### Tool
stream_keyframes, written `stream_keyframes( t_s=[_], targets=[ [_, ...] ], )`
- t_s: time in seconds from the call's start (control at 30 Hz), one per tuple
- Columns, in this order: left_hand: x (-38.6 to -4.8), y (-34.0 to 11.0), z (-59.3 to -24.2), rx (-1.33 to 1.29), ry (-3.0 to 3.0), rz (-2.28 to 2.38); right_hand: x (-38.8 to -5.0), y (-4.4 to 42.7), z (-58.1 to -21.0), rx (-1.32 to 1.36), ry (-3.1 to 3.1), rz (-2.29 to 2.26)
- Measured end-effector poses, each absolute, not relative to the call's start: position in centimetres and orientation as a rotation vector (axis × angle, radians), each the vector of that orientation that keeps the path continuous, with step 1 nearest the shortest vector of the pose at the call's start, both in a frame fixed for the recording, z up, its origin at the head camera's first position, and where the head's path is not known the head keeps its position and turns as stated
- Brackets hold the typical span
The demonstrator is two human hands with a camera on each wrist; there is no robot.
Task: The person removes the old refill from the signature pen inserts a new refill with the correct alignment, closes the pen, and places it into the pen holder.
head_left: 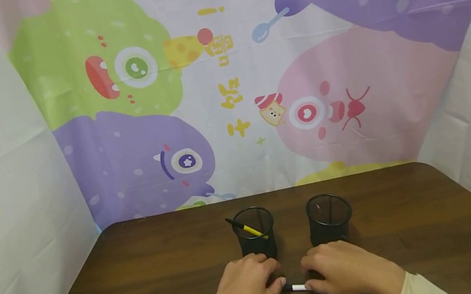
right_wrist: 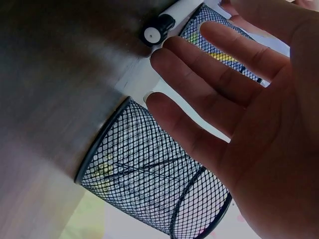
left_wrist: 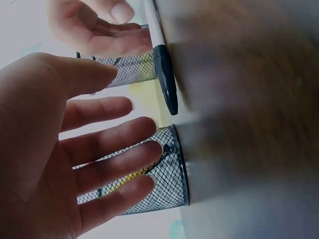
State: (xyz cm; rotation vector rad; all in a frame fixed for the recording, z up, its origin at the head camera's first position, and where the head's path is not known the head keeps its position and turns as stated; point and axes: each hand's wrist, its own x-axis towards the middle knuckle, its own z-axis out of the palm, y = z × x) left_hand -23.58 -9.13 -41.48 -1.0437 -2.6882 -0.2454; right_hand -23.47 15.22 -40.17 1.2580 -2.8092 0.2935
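A white marker with a black grip and tip (head_left: 298, 288) lies on the table between the two hands; the left wrist view shows its dark end (left_wrist: 166, 74), the right wrist view its round end (right_wrist: 152, 35). My left hand (head_left: 247, 289) is beside the dark end, fingers spread and slightly bent, holding nothing in the left wrist view. My right hand (head_left: 351, 269) is at the white end, its fingers extended and the palm bare in the right wrist view. Behind the hands stand two black mesh cups, the left one (head_left: 258, 248) with a yellow and black pen (head_left: 250, 229) leaning in it.
The right mesh cup (head_left: 329, 230) stands behind my right hand, a gap apart from the left cup. The brown wooden table (head_left: 143, 268) reaches back to a cartoon-printed cloth (head_left: 257, 164), with white cloth walls (head_left: 0, 209) at both sides.
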Motion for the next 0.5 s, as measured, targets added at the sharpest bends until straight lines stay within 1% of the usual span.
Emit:
stream_keyframes(
  t_s=[0.5],
  targets=[
    [-23.73, -9.57, -41.1, -1.019, -2.657, -0.239, -23.41, 15.1, -40.78, 1.265, -2.769, 0.272]
  ],
)
